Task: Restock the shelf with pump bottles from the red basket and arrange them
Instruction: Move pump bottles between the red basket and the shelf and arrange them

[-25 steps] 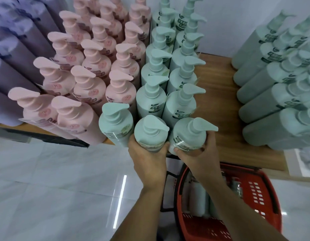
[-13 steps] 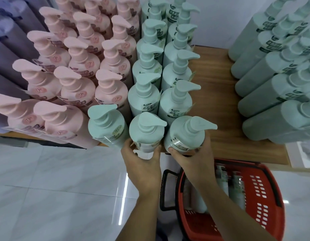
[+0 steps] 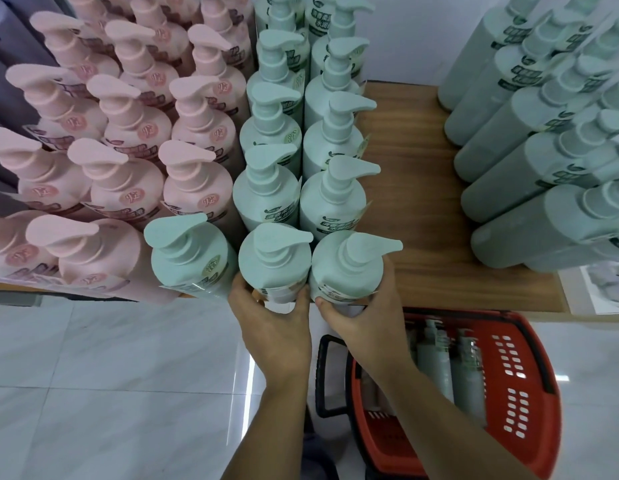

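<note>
Left hand (image 3: 271, 327) grips one mint-green plastic pump bottle (image 3: 273, 261), right hand (image 3: 365, 317) its right neighbour (image 3: 346, 268) — likely squaring both at the wooden shelf's (image 3: 422, 202) near edge, nozzles pointing right like the rows behind.

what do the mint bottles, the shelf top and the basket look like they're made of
Mint bottles: probably plastic, with a matte, even colour, a moulded pump head and a glossy printed label wrap.
Shelf top: wood or wood-look laminate, with brown grain lines and a smooth low sheen; which of the two cannot be told.
Basket: glossy red plastic, by its moulded rows of slots and black handle.
</note>
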Tool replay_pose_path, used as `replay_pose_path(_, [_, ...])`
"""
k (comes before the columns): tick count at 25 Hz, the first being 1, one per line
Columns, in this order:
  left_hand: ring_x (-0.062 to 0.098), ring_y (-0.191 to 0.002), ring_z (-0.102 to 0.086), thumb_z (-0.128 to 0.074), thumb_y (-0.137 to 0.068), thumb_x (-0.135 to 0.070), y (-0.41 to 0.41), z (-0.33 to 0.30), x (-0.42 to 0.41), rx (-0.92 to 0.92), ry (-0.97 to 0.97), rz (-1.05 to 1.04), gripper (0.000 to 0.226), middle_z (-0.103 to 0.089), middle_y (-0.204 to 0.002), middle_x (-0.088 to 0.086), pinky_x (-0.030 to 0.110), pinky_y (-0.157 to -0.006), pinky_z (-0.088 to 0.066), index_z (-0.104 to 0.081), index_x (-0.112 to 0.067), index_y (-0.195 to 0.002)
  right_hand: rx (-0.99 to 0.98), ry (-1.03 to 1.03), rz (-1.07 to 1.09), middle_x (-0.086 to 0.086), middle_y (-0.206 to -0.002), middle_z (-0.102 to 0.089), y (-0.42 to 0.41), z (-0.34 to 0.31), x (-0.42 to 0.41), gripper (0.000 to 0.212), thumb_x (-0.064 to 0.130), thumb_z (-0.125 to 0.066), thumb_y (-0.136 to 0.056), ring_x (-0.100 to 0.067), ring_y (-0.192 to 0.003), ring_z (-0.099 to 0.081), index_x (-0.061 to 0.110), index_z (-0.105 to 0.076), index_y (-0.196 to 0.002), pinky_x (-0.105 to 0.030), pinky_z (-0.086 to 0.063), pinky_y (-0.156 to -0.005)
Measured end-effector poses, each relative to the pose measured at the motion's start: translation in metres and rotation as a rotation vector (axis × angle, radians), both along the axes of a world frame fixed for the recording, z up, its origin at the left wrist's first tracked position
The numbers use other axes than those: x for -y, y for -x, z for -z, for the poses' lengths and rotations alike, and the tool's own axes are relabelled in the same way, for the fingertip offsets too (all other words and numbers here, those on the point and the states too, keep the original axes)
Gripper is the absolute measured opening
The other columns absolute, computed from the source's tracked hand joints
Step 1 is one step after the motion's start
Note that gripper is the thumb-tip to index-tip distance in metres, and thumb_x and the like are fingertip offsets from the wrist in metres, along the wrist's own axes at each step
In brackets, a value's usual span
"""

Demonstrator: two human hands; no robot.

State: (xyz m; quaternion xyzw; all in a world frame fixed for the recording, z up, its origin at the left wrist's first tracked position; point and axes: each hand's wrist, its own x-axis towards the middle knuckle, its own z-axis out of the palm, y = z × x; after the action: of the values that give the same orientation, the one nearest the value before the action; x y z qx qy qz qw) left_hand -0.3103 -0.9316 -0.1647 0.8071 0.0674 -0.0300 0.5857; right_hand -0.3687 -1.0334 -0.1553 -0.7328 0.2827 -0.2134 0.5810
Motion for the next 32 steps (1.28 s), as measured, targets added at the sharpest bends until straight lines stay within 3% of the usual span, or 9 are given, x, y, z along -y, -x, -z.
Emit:
replay_pose_path(3, [-0.008, -0.114, -0.051, -0.089, -0.068, -0.018, 0.0, 0.001, -0.002, -0.002, 0.005, 0.05, 0.088, -0.049, -0.131, -0.012, 0.003, -0.086, -0.041, -0.039, -0.027, -0.14, -0.033, -0.026, 0.037, 0.019, -0.138, -0.055, 0.001, 0.004, -0.004, 0.098, 0.028, -0.093, -0.067, -0.005, -0.131, -0.053, 0.03, -0.036, -0.147, -0.011, -0.044, -0.1])
replay_pose_path(7, [0.003, -0.119, -0.054, -0.09, -0.068, -0.016, -0.002, 0.001, -0.007, 0.018, 0.039, 0.024, 0.084, -0.054, -0.129, -0.014, 0.032, -0.098, -0.052, -0.045, -0.029, -0.137, -0.052, -0.035, 0.094, 0.027, -0.13, -0.059, -0.002, 0.003, -0.01, 0.089, 0.038, -0.093, -0.065, 0.005, -0.121, -0.058, 0.052, -0.04, -0.136, -0.004, -0.046, -0.089])
replay_pose_path(10, [0.008, -0.12, -0.052, -0.092, -0.065, -0.013, 0.0, 0.001, -0.01, 0.024, 0.045, -0.021, 0.082, -0.045, -0.119, -0.028, 0.042, -0.097, -0.054, -0.046, -0.033, -0.13, -0.054, -0.024, 0.109, 0.031, -0.127, -0.059, -0.003, 0.003, -0.014, 0.088, 0.035, -0.093, -0.063, 0.009, -0.118, -0.057, 0.059, -0.041, -0.13, -0.002, -0.045, -0.086])
replay_pose_path(13, [0.0, -0.117, -0.051, -0.093, -0.063, -0.012, 0.001, 0.001, -0.013, 0.018, 0.074, -0.064, 0.079, -0.044, -0.115, -0.028, 0.039, -0.095, -0.055, -0.043, -0.045, -0.115, -0.046, -0.031, 0.103, 0.031, -0.127, -0.059, -0.004, 0.003, -0.017, 0.088, 0.034, -0.093, -0.064, 0.01, -0.118, -0.057, 0.061, -0.04, -0.129, -0.001, -0.044, -0.087])
replay_pose_path(17, [0.001, -0.114, -0.054, -0.093, -0.063, -0.019, 0.001, 0.002, -0.018, -0.026, 0.037, -0.074, 0.07, -0.056, -0.118, -0.007, 0.034, -0.096, -0.054, -0.05, -0.03, -0.118, -0.045, -0.023, 0.123, 0.033, -0.128, -0.057, -0.004, 0.004, -0.022, 0.091, 0.03, -0.094, -0.065, 0.011, -0.12, -0.054, 0.061, -0.039, -0.131, 0.001, -0.04, -0.089])
replay_pose_path(23, [0.0, -0.111, -0.058, -0.089, -0.068, -0.025, 0.001, 0.001, -0.031, -0.06, -0.001, -0.022, 0.061, -0.059, -0.115, -0.014, 0.026, -0.089, -0.053, -0.052, -0.029, -0.117, -0.089, -0.06, 0.136, 0.028, -0.137, -0.052, -0.002, 0.008, -0.027, 0.096, 0.04, -0.093, -0.063, 0.002, -0.13, -0.05, 0.053, -0.036, -0.14, -0.011, -0.044, -0.099])
replay_pose_path(27, [0.004, -0.101, -0.065, -0.086, -0.074, -0.024, 0.002, 0.004, -0.03, -0.139, -0.004, -0.054, 0.049, -0.062, -0.104, -0.025, 0.025, -0.086, -0.054, -0.055, -0.031, -0.111, -0.135, -0.048, 0.153, 0.032, -0.134, -0.054, -0.001, 0.012, -0.029, 0.093, 0.039, -0.091, -0.065, 0.01, -0.125, -0.051, 0.067, -0.033, -0.132, -0.001, -0.041, -0.091])
replay_pose_path(30, [0.0, -0.093, -0.067, -0.086, -0.074, -0.026, -0.002, 0.006, -0.027, -0.159, 0.01, -0.047, 0.048, -0.061, -0.098, -0.031, 0.013, -0.076, -0.048, -0.054, -0.036, -0.108, -0.13, -0.068, 0.175, 0.029, -0.134, -0.055, -0.002, 0.017, -0.029, 0.091, 0.039, -0.092, -0.065, 0.003, -0.125, -0.054, 0.06, -0.036, -0.134, -0.016, -0.046, -0.095])
replay_pose_path(32, [0.0, -0.093, -0.067, -0.086, -0.075, -0.026, -0.002, 0.007, -0.026, -0.161, 0.003, -0.053, 0.048, -0.062, -0.1, -0.029, 0.014, -0.076, -0.048, -0.054, -0.035, -0.11, -0.116, -0.07, 0.178, 0.025, -0.135, -0.056, -0.002, 0.018, -0.03, 0.091, 0.039, -0.092, -0.066, -0.002, -0.126, -0.055, 0.053, -0.039, -0.138, -0.023, -0.048, -0.097])
